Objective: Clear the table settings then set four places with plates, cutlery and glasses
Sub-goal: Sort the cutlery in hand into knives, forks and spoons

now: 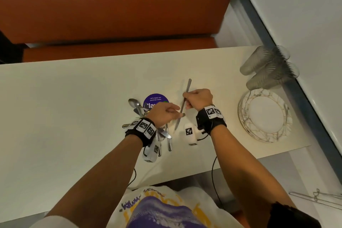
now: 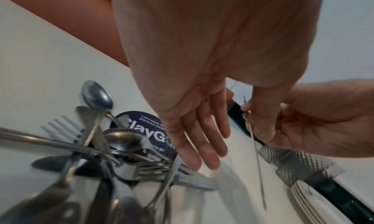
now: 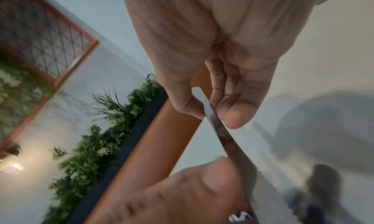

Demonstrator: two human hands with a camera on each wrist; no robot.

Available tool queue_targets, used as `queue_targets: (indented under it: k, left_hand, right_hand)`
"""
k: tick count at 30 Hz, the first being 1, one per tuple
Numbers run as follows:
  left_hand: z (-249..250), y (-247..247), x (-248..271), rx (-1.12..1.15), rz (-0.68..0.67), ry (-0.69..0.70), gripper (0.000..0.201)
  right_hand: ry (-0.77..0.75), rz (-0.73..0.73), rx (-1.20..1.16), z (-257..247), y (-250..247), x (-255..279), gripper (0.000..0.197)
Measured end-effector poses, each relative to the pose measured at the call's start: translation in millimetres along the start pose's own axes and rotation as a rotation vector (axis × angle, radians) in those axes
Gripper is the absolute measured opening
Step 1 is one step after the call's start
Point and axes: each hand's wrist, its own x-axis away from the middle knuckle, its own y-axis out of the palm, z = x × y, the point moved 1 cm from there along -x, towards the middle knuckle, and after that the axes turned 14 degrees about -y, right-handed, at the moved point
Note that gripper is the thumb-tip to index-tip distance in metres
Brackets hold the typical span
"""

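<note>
Head view shows the cutlery pile (image 1: 162,135) nearest the near edge of the tabletop (image 1: 64,107), under the left wrist: spoons, forks and knives crossed in a heap, plain bright steel. Left hand (image 1: 162,114) hovers just above it, fingers straight and relaxed in the left wrist view, grasping nothing. Just beyond and to its right, the right hand (image 1: 198,99) pinches a knife (image 1: 183,104) at mid-length between thumb and fingers; its long axis runs near-to-far, one end toward the near edge, tilted off the surface. Right hand is nearer the stacked plates (image 1: 264,114) at the right end. Glasses (image 1: 268,68) lie in the far right corner. Judgement: sorting for re-laying.
</note>
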Motion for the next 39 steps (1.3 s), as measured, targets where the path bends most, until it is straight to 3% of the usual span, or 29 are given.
queue_targets:
  k: [4,8,11,16,19,27,31,34,37,39]
  left_hand:
    - [10.6,-8.1,3.3,0.186,0.077,0.026,0.011]
    - [13.4,-36.4,6.3,0.421,0.151,-0.027,0.021]
    - [15.2,-60.5,8.2,0.678,0.235,-0.033,0.033]
    - [15.5,-76.6,5.6,0.951,0.389,0.004,0.027]
    - [19.8,-71.6,6.0,0.983,0.393,0.037,0.023]
    - [6.5,-51.3,8.5,0.839,0.285,0.029,0.019]
    - [-4.6,-56.4,8.0,0.831,0.373,0.028,0.02]
    - [-16.5,-66.8,4.9,0.838,0.431,-0.01,0.019]
    - [-29.4,-69.1,6.5,0.815,0.435,-0.042,0.019]
    - [-37.6,-66.9,7.9,0.797,0.435,-0.062,0.019]
  right_hand:
    - [-0.002,0.064,-0.213,-13.5,-7.7,-13.1,0.015]
    - [0.033,0.078,-0.535,-10.0,-12.5,-19.6,0.017]
    - [0.032,-0.01,-0.649,-3.3,-8.3,-14.3,0.028]
    - [-0.135,-0.307,-0.335,2.9,11.1,-1.1,0.018]
    - [-0.211,-0.432,-0.193,-2.2,27.0,5.4,0.015]
    - [-0.234,-0.396,-0.225,-4.1,59.3,18.4,0.015]
    - [-0.209,-0.389,-0.189,1.0,64.0,24.0,0.006]
    - [-0.243,-0.44,0.151,16.1,62.7,27.6,0.009]
    - [-0.261,-0.623,0.556,39.2,67.3,35.6,0.019]
    - [-0.216,-0.721,0.655,50.5,70.9,43.7,0.031]
